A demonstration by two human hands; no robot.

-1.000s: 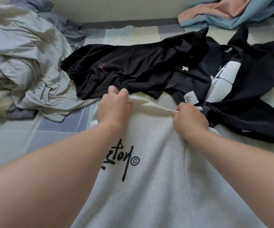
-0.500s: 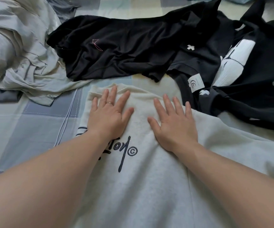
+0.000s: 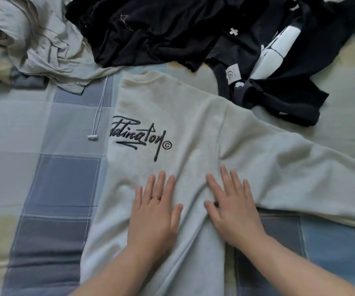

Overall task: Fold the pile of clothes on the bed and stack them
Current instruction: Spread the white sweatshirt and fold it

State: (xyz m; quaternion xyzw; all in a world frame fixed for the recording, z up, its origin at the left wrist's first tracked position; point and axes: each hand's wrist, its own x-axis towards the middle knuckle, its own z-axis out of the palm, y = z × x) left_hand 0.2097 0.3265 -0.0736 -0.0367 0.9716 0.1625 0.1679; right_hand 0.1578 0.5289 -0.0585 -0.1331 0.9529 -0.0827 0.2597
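A pale grey sweatshirt [image 3: 185,124] with dark script lettering lies spread on the checked bed cover, its right sleeve stretched out to the right. My left hand [image 3: 154,214] lies flat on its lower chest, fingers straight, a ring on one finger. Beside it my right hand [image 3: 233,210] presses flat on the cloth with spread fingers. Behind the sweatshirt lies a heap of black clothes [image 3: 151,33], one with a white print [image 3: 279,45] and a white label.
A crumpled grey-green sheet or garment [image 3: 33,43] bunches at the back left. A white drawstring with a toggle [image 3: 93,136] lies on the checked bed cover [image 3: 44,189] left of the sweatshirt. A bluish fabric edge shows at the far right.
Both hands let go of the sweatshirt's collar, went flat, and slid down from the collar over the lettering to the lower chest, smoothing the cloth.
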